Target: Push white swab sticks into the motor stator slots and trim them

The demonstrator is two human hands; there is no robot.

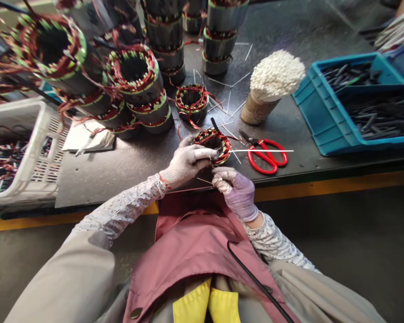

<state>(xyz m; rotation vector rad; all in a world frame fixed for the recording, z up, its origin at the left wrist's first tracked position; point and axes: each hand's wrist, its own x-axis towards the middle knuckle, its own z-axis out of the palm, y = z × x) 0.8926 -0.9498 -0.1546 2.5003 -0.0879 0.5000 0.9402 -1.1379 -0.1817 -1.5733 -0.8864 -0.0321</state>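
Observation:
My left hand (pixel 188 159), in a pale glove, grips the near-left side of a small motor stator (pixel 226 144) on the bench. Its fingers reach over the ring of red and green windings and its dark bore. A black sleeve sticks up from the far rim. Just below the stator, my right hand (pixel 238 190), in a pale purple glove, is closed in a pinch. A thin white stick (pixel 204 181) runs into its fingertips. Another white stick (pixel 265 150) juts right from the stator's rim. Red-handled scissors (pixel 267 156) lie to the right, blades partly apart.
Stacked stators (pixel 144 85) with loose red leads fill the back left. Another stator (pixel 192 107) stands behind the held one. A tub of white sticks (pixel 261 110), a blue bin (pixel 330 116) of black pieces, and a white crate (pixel 33 148) flank the work. Another person's sleeve (pixel 399 31) shows top right.

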